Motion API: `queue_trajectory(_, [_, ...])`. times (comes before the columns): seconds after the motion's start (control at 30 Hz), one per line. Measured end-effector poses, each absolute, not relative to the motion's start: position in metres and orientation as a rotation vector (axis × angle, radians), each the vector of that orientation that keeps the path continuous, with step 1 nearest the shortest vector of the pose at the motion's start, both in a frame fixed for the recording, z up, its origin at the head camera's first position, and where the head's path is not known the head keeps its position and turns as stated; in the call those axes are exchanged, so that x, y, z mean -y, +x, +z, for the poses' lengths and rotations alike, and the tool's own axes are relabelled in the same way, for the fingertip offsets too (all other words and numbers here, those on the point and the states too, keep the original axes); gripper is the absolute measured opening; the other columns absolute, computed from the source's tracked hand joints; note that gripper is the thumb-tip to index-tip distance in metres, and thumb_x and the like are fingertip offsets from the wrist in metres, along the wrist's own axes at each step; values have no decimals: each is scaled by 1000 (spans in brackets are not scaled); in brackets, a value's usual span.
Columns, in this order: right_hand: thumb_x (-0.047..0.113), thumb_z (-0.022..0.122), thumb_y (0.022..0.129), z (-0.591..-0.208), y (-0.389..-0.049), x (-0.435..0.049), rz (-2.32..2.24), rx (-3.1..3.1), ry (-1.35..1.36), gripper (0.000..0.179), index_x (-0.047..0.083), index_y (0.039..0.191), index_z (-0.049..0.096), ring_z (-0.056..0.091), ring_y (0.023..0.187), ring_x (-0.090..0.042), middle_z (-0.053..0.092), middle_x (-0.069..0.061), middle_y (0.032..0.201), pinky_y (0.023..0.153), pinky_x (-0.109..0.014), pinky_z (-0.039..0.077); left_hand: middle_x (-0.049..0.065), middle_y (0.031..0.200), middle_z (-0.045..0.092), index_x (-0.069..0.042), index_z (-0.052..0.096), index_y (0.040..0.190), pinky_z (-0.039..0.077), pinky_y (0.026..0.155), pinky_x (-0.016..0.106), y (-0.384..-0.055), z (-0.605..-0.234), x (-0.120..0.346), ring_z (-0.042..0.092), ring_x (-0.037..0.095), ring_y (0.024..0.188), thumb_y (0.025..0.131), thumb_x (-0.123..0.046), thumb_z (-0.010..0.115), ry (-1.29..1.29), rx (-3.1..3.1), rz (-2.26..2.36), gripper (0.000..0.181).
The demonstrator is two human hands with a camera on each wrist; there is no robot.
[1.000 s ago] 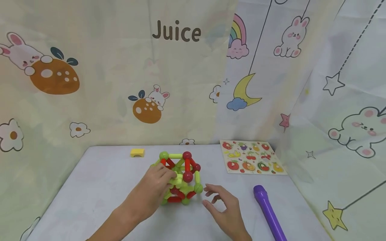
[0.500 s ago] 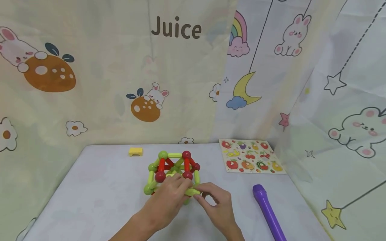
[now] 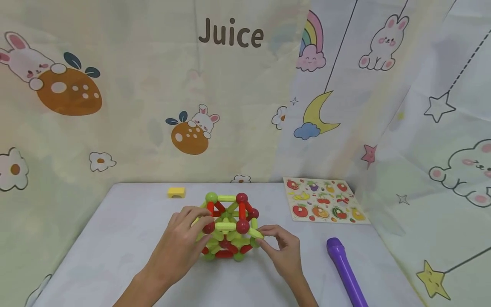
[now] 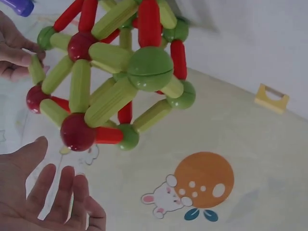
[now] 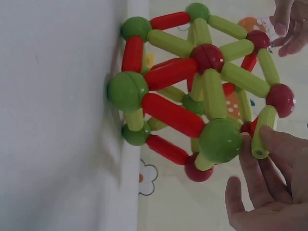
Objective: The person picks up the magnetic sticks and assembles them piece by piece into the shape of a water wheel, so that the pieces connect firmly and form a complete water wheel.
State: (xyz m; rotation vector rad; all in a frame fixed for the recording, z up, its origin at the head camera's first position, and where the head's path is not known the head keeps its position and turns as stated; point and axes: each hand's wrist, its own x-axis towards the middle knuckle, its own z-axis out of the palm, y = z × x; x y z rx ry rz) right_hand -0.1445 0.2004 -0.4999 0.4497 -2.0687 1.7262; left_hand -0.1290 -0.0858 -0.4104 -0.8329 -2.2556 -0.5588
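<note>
A ball-and-stick frame [image 3: 225, 227] of red and green balls and magnetic rods stands mid-table. My right hand [image 3: 284, 251] pinches a light green magnetic rod [image 5: 263, 132] between thumb and fingers at the frame's right front. One end of that rod meets a red ball [image 5: 280, 101]; its other end, with a grey dot, points outward. My left hand [image 3: 176, 245] is at the left side, over the left front red ball in the head view. In the left wrist view its fingers [image 4: 60, 192] are loosely spread below a red ball [image 4: 78, 131], holding nothing.
A yellow arch block [image 3: 176, 192] lies at the back left. At the back right is a fruit picture board [image 3: 326, 200]. A purple microphone-shaped stick [image 3: 347, 273] lies right of my right hand. Printed cloth [image 3: 238, 106] hangs behind the table.
The left hand brought a light green rod to the right front, where the hands met. Now the right hand pinches the rod, and the left hand has moved back to the left side.
</note>
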Motion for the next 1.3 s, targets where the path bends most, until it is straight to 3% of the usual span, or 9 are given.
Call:
queue_trajectory(0.5, [-7, 86, 86, -505, -150, -199, 1623, 2088, 585, 32, -4, 117, 77, 79, 105, -19, 81, -14, 113, 95, -29, 59, -1, 116, 71, -13, 79, 118, 53, 83, 40, -133, -424, 90, 63, 18, 109, 73, -8, 101, -816, 2323, -579, 51])
queue_trajectory(0.7, [-3, 88, 85, -506, -152, -198, 1585, 2113, 575, 32, 0, 115, 80, 77, 114, -32, 81, -12, 114, 99, -26, 56, -1, 118, 72, -13, 79, 121, 56, 85, 40, -133, -428, 91, 64, 17, 108, 74, -7, 100, -795, 2356, -606, 52])
queue_trajectory(0.83, [4, 92, 83, -511, -152, -198, 1502, 2156, 558, 38, 7, 119, 81, 76, 114, -23, 82, -3, 116, 101, -23, 55, -1, 119, 73, -13, 79, 121, 58, 87, 41, -134, -429, 91, 65, 16, 107, 74, -4, 99, -790, 2362, -633, 52])
queue_trajectory(0.93, [7, 96, 80, -515, -151, -196, 1382, 2182, 544, 41, 12, 118, 81, 72, 110, -16, 80, 1, 116, 93, -24, 59, -1, 119, 73, -14, 79, 121, 58, 86, 40, -135, -429, 91, 65, 15, 107, 75, -6, 99, -790, 2367, -628, 51])
queue_trajectory(1.1, [6, 97, 79, -517, -151, -190, 1313, 2207, 495, 36, 19, 109, 82, 69, 103, -17, 74, 3, 112, 74, -35, 62, -1, 120, 72, -13, 78, 123, 55, 84, 38, -136, -429, 92, 64, 17, 108, 75, -10, 100, -781, 2382, -608, 52])
queue_trajectory(1.3, [4, 95, 79, -516, -149, -186, 1351, 2230, 445, 32, 18, 106, 85, 70, 99, -18, 73, 6, 109, 74, -33, 63, 0, 121, 72, -12, 78, 123, 56, 85, 38, -136, -429, 93, 63, 17, 109, 77, -10, 99, -774, 2400, -626, 51])
